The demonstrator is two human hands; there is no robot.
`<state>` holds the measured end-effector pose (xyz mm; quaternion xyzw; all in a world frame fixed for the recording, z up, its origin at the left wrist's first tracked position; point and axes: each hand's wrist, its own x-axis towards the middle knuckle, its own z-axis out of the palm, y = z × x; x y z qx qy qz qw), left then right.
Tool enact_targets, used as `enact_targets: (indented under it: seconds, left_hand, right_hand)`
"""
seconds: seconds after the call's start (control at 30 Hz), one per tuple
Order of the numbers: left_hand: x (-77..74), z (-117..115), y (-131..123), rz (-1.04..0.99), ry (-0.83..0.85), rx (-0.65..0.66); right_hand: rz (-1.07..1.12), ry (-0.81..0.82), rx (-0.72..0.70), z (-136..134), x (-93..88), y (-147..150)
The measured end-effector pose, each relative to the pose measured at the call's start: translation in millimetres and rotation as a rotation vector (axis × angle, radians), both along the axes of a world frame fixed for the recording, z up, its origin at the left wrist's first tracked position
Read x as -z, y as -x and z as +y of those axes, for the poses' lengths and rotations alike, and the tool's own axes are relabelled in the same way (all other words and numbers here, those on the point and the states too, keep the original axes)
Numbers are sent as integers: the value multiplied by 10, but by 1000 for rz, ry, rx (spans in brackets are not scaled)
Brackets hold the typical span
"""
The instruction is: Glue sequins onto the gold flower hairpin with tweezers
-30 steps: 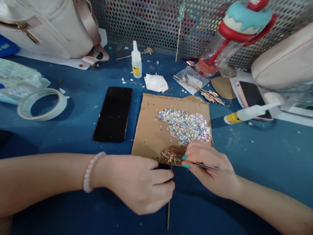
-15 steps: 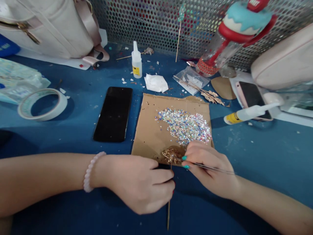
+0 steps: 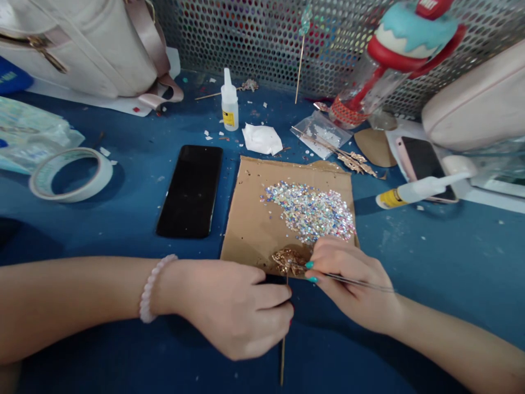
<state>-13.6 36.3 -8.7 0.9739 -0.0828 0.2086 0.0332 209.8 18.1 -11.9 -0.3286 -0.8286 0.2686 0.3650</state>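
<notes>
My left hand (image 3: 241, 309) is closed round the thin stem of a gold filigree hairpin (image 3: 282, 358), whose lower end sticks out below my fingers. The hairpin's ornate head (image 3: 287, 260) lies over the near edge of a cardboard sheet (image 3: 250, 213). Pinched in my right hand (image 3: 353, 273) are slim metal tweezers (image 3: 356, 282), their tips at the ornate head. A small pale bead seems to sit at those tips, though it is too small to be sure. Beyond my right hand, a heap of tiny shiny rhinestones (image 3: 314, 210) is spread on the cardboard.
Left of the cardboard lie a black phone (image 3: 191, 191) and a tape roll (image 3: 71, 175). Glue bottles stand behind (image 3: 229, 104) and lie at right (image 3: 418, 191). White tissue (image 3: 262, 139), gold hairpins (image 3: 355, 162), a tumbler (image 3: 361, 82) and bags (image 3: 94, 49) line the back.
</notes>
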Motion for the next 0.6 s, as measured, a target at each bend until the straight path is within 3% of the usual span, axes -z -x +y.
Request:
enact_targets:
  seconds: [0.6]
  left_hand:
    - [5,-4,0,9,-4,-3]
  right_hand:
    - [-14,7,-2,0,-15,-6]
